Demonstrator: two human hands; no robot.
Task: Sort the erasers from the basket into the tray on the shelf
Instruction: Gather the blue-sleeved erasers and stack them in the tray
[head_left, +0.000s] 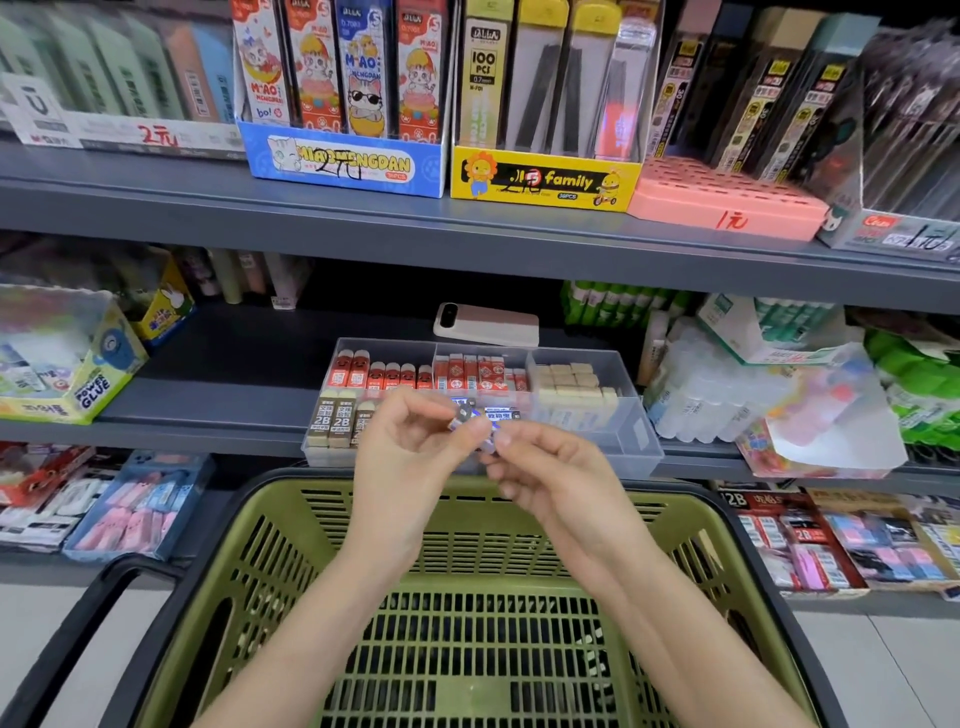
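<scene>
Over the twelve o'clock rim of the basket (332, 519), left hand (400, 467) and right hand (550, 483), both curled, pinch blue-labelled erasers (461, 415), probably reading labels to pick a tray (631, 415) compartment.

Olive-green slotted basket (670, 530) w/ black rim; clear tray (636, 431).

We find open air over the tray (638, 415), capped by the upper shelf (363, 234); a phone (488, 323) blocks behind.
</scene>
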